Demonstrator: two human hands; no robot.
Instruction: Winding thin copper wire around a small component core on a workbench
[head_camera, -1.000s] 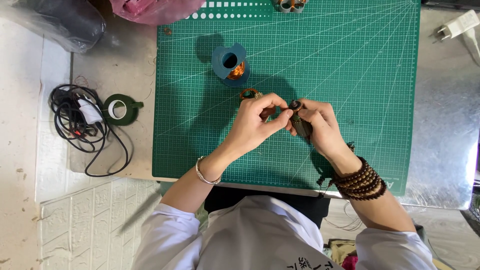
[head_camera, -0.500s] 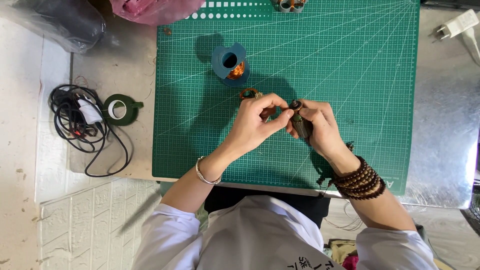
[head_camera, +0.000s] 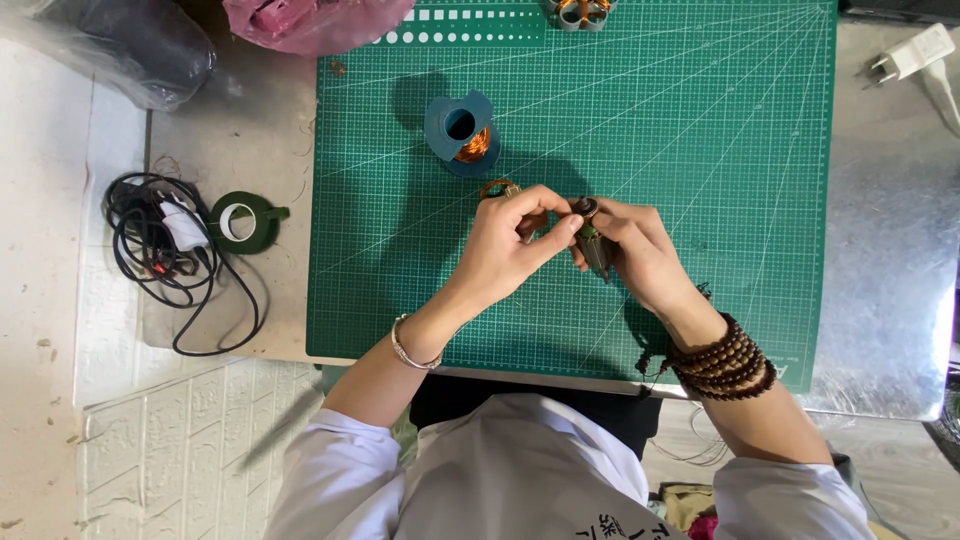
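Small dark motor part (head_camera: 592, 240) with a greenish body and a round dark end sits between the two hands, a little right of the middle of the frame, above the green cutting mat (head_camera: 700, 150). Right hand (head_camera: 640, 255) holds this part: its fingers are curled closely around the lower body, and the thumb lies on the side. Left hand (head_camera: 505, 245) comes from the left and meets it at the top; thumb and forefinger are pinched narrow just beside the round end, as if they hold something very thin, but I cannot tell if a wire is between them. Behind the left hand's fingers, a small ring of copper wire (head_camera: 497, 187) shows partly, and it is not clear whether it lies on the mat or touches the hand.

On the left wrist there is a thin silver bracelet (head_camera: 410, 345), and on the right wrist a wooden bead bracelet (head_camera: 725, 358) wound several times. Both arms have white sleeves.

Further up on the mat, well apart from the hands, stands a blue spool (head_camera: 460, 130) with copper wire on it. At the top edge of the mat a small round part with copper windings (head_camera: 580, 10) is half cut off by the frame.

Left of the mat, on the metal table (head_camera: 890, 250), lies a roll of dark green tape (head_camera: 240, 222), and just beside it a tangled black cable (head_camera: 160, 250). In the upper left are a grey plastic bag (head_camera: 130, 45) and a pink bag (head_camera: 315, 20). In the upper right corner lies a white plug (head_camera: 910, 55).
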